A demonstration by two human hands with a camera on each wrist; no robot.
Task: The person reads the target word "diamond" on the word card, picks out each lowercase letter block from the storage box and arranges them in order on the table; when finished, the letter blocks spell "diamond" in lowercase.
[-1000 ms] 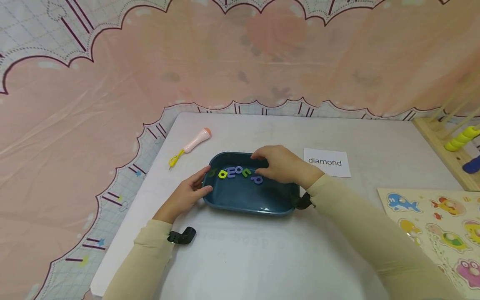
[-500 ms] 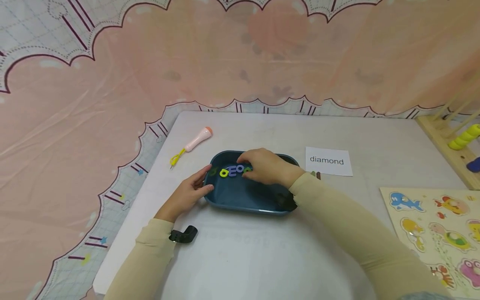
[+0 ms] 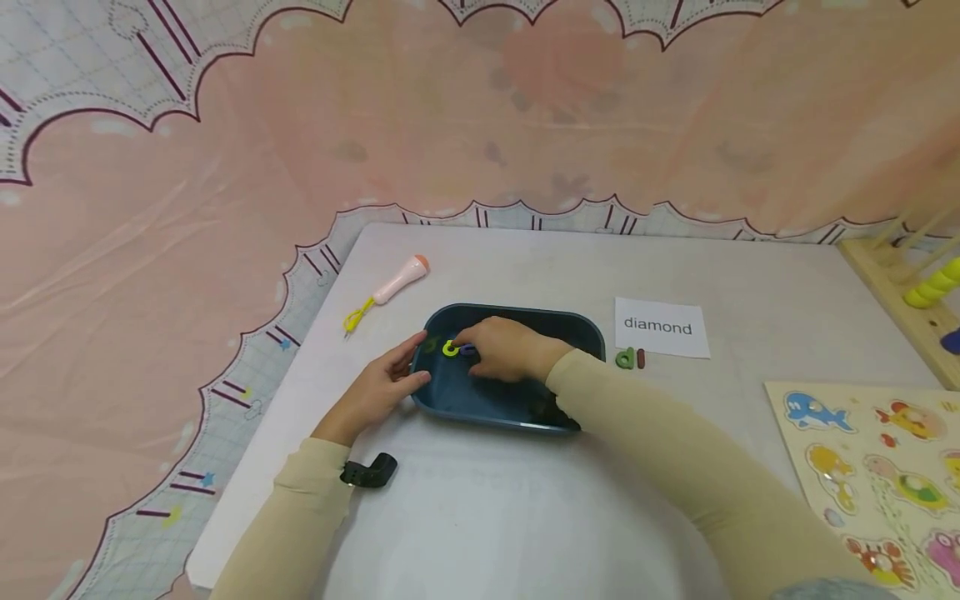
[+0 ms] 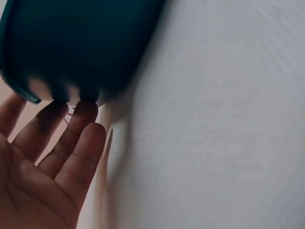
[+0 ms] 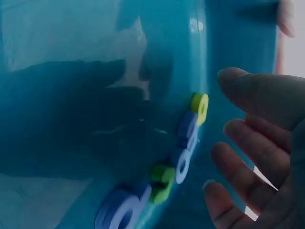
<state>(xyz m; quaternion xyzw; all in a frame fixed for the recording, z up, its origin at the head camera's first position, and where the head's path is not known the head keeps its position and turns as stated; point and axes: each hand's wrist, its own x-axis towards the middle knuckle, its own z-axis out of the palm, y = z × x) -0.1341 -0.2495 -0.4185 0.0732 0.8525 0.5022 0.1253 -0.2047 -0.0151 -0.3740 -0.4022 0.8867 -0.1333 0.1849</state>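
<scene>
A white table (image 3: 465, 508) is stretching beneath all the fingers, a peach curtain (image 3: 420, 125) hanging beyond them. The dark tray (image 3: 487, 410) is lying crosswise, its long axis running from the left hand's (image 3: 367, 396) fingertips to beneath the right hand (image 3: 510, 350). The left fingers are touching its narrow end, spread. The right fingers are hovering apart inside, letters (image 5: 187, 131) lying in a row just beside them.

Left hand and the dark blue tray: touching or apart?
Touching. The left wrist view shows it: the left hand's fingertips meet the side of the dark blue tray.
</scene>
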